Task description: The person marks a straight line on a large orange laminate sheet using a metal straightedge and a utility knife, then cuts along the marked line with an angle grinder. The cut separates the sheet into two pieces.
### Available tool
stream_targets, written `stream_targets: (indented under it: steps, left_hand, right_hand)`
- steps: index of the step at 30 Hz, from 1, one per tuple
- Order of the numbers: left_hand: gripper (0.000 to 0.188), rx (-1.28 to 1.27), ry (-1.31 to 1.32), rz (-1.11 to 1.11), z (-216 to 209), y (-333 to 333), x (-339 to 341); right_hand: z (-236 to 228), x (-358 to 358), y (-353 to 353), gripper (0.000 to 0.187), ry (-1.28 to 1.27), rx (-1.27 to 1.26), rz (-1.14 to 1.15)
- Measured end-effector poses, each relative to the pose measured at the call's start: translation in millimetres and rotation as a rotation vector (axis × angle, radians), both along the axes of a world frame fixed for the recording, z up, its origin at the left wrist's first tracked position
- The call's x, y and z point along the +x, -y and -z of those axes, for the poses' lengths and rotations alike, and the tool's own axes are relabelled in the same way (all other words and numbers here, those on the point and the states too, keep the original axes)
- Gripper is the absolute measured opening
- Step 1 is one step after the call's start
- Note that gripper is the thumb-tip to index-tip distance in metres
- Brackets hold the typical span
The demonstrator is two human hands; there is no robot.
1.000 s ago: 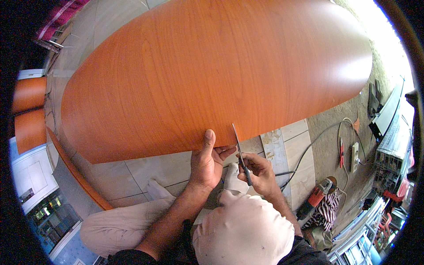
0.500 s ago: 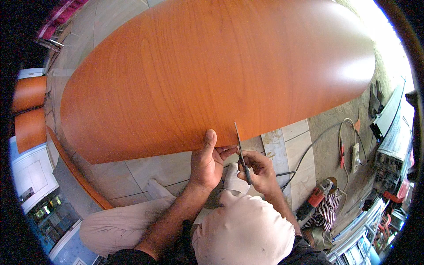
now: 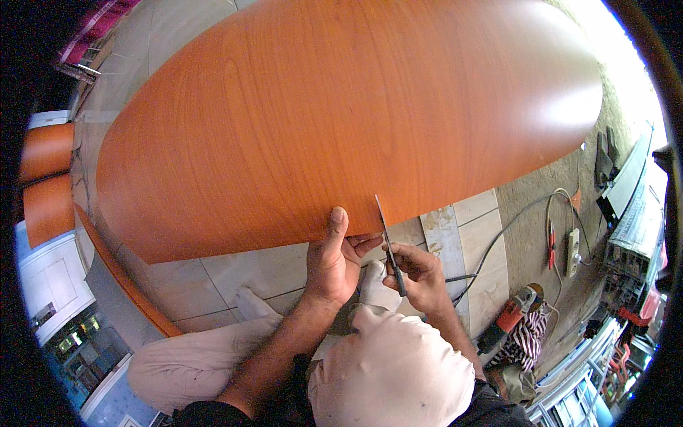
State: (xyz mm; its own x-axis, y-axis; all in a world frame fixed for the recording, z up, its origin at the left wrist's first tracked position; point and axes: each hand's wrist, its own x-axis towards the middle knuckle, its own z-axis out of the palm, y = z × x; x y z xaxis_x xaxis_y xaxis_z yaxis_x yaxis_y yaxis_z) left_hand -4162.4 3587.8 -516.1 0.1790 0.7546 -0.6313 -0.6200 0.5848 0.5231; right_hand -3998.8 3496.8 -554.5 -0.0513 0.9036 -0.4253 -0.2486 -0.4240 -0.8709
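A large orange-brown wood-grain sheet [image 3: 341, 121] curves across the upper middle of the view. At its near edge my left hand [image 3: 333, 267] grips it, thumb on the top face and fingers underneath. Just to the right, my right hand [image 3: 420, 277] is closed around the dark handles of a pair of scissors [image 3: 389, 245]. One thin blade lies over the sheet's top face, pointing away from me. The other blade is hidden, and a cut behind the blade cannot be made out clearly.
A red and black angle grinder [image 3: 509, 319] lies right of my knee beside a striped cloth [image 3: 523, 341]. Cables run to a white power strip [image 3: 573, 252] and red-handled pliers [image 3: 551, 245]. Metal profiles [image 3: 633, 235] are stacked at far right. More orange sheets [image 3: 48, 206] stand at far left.
Almost nothing differs. The scissors' blade tip has shifted very slightly left on the sheet, while both hands keep their hold.
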Motion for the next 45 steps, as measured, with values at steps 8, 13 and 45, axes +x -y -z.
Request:
stream_targets:
  steps: [8,13,45]
  left_hand:
    - [0.052,0.009,-0.005,0.008,-2.8,-0.5,1.3]
    - [0.051,0.022,0.004,0.023,-3.9,-2.0,-0.7]
    - [0.059,-0.173,0.070,-0.034,25.7,20.7,5.3]
  right_hand:
    - [1.1,1.9,-9.2,0.061,0.034,0.097,-0.049]
    - [-2.2,-0.9,-12.2,0.063,-0.033,0.035,-0.016]
    - [1.9,50.1,81.2,0.052,0.337,-0.334,0.313]
